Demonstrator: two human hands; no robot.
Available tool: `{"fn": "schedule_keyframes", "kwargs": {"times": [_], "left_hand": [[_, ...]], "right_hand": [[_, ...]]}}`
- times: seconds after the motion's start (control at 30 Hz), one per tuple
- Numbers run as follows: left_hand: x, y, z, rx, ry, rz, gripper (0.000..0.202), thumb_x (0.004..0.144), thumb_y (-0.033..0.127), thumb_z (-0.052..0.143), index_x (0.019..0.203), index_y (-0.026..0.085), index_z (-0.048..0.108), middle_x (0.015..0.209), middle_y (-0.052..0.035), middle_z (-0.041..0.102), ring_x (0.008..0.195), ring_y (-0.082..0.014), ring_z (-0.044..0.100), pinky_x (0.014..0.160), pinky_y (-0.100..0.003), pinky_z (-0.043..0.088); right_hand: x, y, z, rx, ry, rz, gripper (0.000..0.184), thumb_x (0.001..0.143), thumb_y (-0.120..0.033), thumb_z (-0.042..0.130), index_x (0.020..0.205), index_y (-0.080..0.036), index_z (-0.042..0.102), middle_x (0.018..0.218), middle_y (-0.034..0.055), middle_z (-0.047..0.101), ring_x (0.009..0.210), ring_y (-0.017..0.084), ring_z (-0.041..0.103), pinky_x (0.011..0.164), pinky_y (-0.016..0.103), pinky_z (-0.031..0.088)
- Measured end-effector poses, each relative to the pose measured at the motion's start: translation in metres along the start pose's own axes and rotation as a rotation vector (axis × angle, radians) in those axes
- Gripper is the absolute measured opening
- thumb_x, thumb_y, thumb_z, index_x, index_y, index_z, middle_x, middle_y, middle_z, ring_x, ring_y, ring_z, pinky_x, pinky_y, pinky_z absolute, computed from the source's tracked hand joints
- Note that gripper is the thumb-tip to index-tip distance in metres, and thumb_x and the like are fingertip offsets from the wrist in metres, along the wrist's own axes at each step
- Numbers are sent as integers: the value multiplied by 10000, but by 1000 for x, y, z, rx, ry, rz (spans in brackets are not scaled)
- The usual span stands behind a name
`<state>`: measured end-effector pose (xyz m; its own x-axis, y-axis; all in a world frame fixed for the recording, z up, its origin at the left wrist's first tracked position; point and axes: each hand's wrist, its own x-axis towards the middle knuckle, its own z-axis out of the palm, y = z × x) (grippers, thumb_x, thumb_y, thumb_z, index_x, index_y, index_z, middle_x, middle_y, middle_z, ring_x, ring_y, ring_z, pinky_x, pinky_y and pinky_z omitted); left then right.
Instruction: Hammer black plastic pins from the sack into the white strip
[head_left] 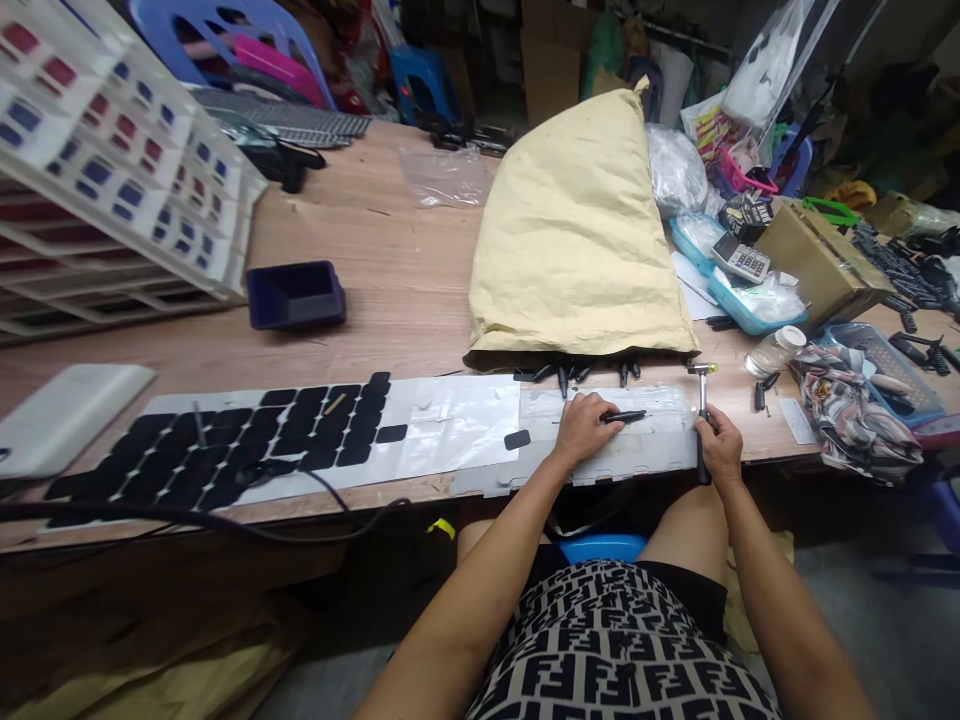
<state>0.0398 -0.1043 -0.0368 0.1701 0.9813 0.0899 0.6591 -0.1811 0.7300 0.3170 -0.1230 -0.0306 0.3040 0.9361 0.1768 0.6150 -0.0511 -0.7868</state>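
Observation:
My left hand [582, 428] rests on a white taped board [652, 455] at the table's front edge. Its fingers pinch a slim black pen-shaped piece [626, 416], which lies flat and points right. Closed round the black handle of a small hammer [703, 395] is my right hand [721, 445]; the hammer's head, with a yellow-green tip, points away from me. Several more black pieces [563, 380] stick out from under the front of a large yellow paper sack [577, 230]. One loose black patch [517, 440] lies left of my left hand.
A white sheet with black rounded patches [300, 425] stretches left, crossed by a dark cable [225, 525]. Beyond stand a dark purple tray [296, 295] and a white plastic crate [127, 170]. At right are a jar [776, 350], a blue basket [892, 370], patterned cloth [855, 410] and a cardboard box [821, 255].

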Motion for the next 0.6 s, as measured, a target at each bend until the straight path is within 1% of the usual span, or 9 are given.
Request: {"fn": "schedule_keyframes", "kwargs": {"times": [0.1,0.17,0.2,0.27,0.33,0.4,0.47,0.53,0.6], "left_hand": [[-9,4,-8,-52,38,56,186,869,342,683,1004,222,729,949,-47,675,979,-241,572,920,-397,442],[-31,7,-12,-140,45,150,233,917,371,610,1052,207,706,984,-68,686,961,-226,599,902,-379,471],[-48,7,-13,-187,14,210,265,936,389,575,1081,203,696,1002,-77,694,948,-219,614,887,-367,485],[-88,4,-9,-247,-130,319,318,957,424,533,1130,206,687,1007,-85,716,914,-208,643,855,-346,505],[-128,-5,4,-240,-331,347,339,972,440,509,1174,231,683,997,-74,736,888,-199,671,844,-326,511],[-156,-19,21,-179,-446,219,361,981,460,485,1205,252,677,989,-62,750,890,-206,696,841,-322,514],[-167,-34,40,-71,-470,-31,378,976,471,474,1208,255,681,955,-65,758,904,-235,714,827,-338,519],[-161,-46,55,39,-439,-280,388,972,473,463,1181,247,698,926,-87,761,930,-274,721,818,-367,522],[-146,-55,65,83,-410,-392,390,966,486,468,1125,238,724,914,-112,759,951,-304,720,820,-394,520]], "right_hand": [[2,4,3,38,20,26,505,825,-426,641,1236,-138,700,807,28,683,702,173,597,735,312,516],[-1,3,4,61,-5,18,501,828,-418,633,1243,-145,696,810,26,688,703,172,601,734,306,514],[-2,2,4,68,-17,15,495,832,-413,625,1244,-148,695,808,24,688,700,170,601,728,302,513],[-4,1,5,64,-22,8,481,839,-402,614,1241,-150,696,814,23,688,698,167,601,721,297,510],[-4,0,5,45,-15,-6,470,841,-391,608,1236,-151,697,824,23,687,697,165,600,716,292,507],[-4,0,6,38,-10,-17,457,844,-379,604,1230,-153,699,827,24,686,693,162,596,708,287,503],[-3,0,6,43,-7,-21,447,841,-373,606,1218,-153,703,817,23,684,682,158,587,695,281,495],[-3,0,7,48,-5,-21,450,839,-379,609,1214,-149,704,807,23,680,668,154,573,679,276,487],[-4,-1,7,40,-5,-22,458,839,-388,608,1214,-144,703,798,21,674,653,149,556,665,271,479]]}}
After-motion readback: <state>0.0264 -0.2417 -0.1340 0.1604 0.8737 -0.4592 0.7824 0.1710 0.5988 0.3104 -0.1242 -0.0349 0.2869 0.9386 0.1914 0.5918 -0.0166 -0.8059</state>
